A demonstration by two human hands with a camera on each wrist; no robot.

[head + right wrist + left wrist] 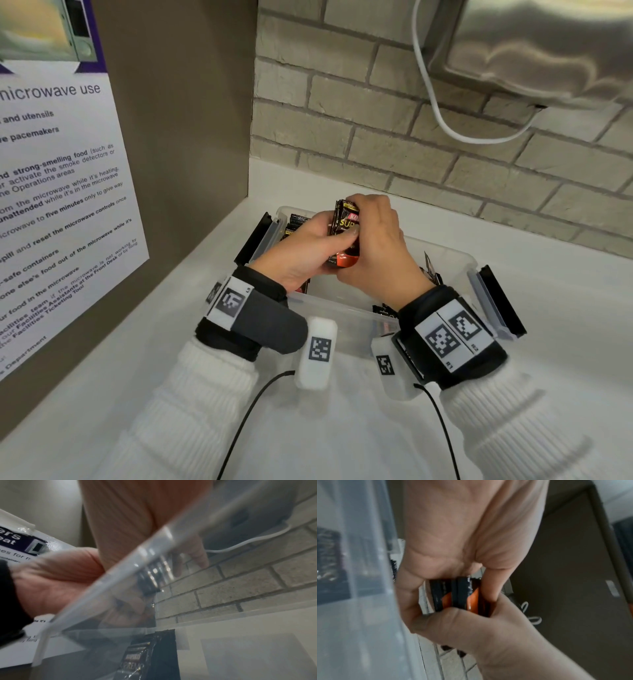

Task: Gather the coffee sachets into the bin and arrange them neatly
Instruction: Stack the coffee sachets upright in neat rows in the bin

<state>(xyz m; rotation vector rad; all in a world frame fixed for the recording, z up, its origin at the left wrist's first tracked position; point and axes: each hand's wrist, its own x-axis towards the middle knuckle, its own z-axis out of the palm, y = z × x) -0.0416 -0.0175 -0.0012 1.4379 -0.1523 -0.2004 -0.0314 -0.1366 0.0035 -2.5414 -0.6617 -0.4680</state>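
Note:
Above a clear plastic bin (455, 262) both hands hold one upright stack of black and orange coffee sachets (344, 236). My left hand (308, 246) grips the stack from the left, thumb across its front. My right hand (373, 240) curls over its top and right side. The left wrist view shows the stack's edges (458, 595) pinched between both hands. More sachets stand in the bin's far left corner (294, 222), and others lean at its right wall (430, 270). Through the bin wall (120, 574) the right wrist view shows a black sachet (154, 655).
The bin stands on a white counter (548, 308) in a corner. A brown panel with a microwave notice (51, 205) rises on the left, a brick wall (411, 137) behind. Black latch handles (501, 301) stick out at the bin's ends. A white cable (442, 113) hangs above.

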